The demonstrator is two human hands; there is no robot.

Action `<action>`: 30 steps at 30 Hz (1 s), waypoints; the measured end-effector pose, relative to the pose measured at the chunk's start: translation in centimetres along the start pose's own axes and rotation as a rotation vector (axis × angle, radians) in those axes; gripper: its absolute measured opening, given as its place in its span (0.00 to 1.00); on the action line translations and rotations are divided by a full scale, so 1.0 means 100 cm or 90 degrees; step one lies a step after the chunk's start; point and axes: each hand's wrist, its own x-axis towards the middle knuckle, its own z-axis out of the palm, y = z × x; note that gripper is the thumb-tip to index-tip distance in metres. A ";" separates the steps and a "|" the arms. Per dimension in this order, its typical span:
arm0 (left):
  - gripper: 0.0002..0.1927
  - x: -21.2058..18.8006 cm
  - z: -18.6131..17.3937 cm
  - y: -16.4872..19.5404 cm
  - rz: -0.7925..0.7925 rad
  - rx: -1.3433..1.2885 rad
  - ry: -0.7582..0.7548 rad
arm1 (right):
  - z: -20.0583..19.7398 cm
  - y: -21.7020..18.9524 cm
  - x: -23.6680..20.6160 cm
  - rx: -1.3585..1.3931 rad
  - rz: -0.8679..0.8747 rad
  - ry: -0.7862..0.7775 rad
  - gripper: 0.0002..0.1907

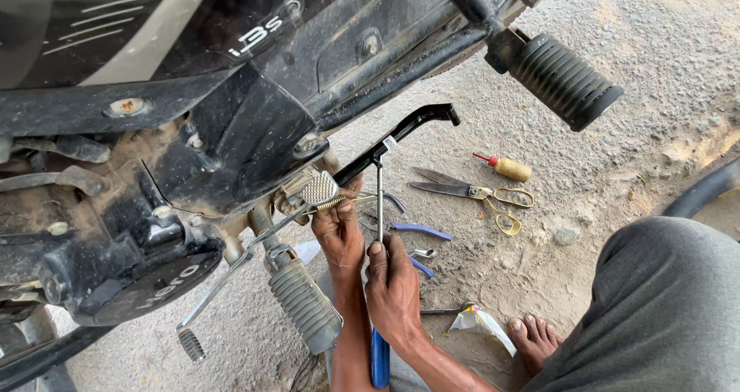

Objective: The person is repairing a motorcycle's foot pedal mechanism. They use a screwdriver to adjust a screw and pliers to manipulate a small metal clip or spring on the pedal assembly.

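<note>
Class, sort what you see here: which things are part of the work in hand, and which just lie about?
In use:
left hand
right hand
long screwdriver
side stand
brake pedal

Lying about:
scissors
small awl
blue-handled pliers

Black side stand (401, 134), gold-handled scissors (474, 194), blue-handled screwdriver (379, 284), grey ribbed footpeg (305, 306).

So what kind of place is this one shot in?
Probably an outdoor roadside repair spot: a motorcycle stands on rough gravelly ground, with scissors and pliers lying loose in the dirt.
</note>
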 end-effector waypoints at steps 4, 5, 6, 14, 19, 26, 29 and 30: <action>0.11 -0.001 -0.001 0.002 -0.007 -0.007 -0.003 | -0.003 -0.005 0.002 0.047 0.011 -0.035 0.17; 0.11 -0.003 -0.002 0.003 -0.040 -0.002 0.004 | -0.003 -0.005 0.003 0.087 0.047 -0.048 0.16; 0.11 -0.003 -0.003 0.003 -0.070 0.002 0.010 | -0.004 -0.004 0.005 0.128 0.080 -0.061 0.16; 0.11 -0.003 -0.003 -0.002 -0.056 -0.028 0.019 | -0.001 0.000 0.018 -0.068 -0.079 0.011 0.13; 0.10 -0.006 -0.002 -0.004 -0.061 0.040 0.027 | -0.002 0.000 0.021 -0.061 -0.128 -0.004 0.13; 0.08 -0.004 0.000 -0.017 -0.021 0.024 0.064 | -0.008 0.003 0.020 0.123 0.084 -0.123 0.17; 0.07 -0.006 -0.002 -0.020 -0.003 0.028 0.058 | -0.004 0.007 0.022 0.038 -0.057 -0.074 0.18; 0.07 -0.007 -0.003 -0.020 -0.009 0.038 0.050 | -0.003 0.006 0.021 0.023 -0.089 -0.068 0.18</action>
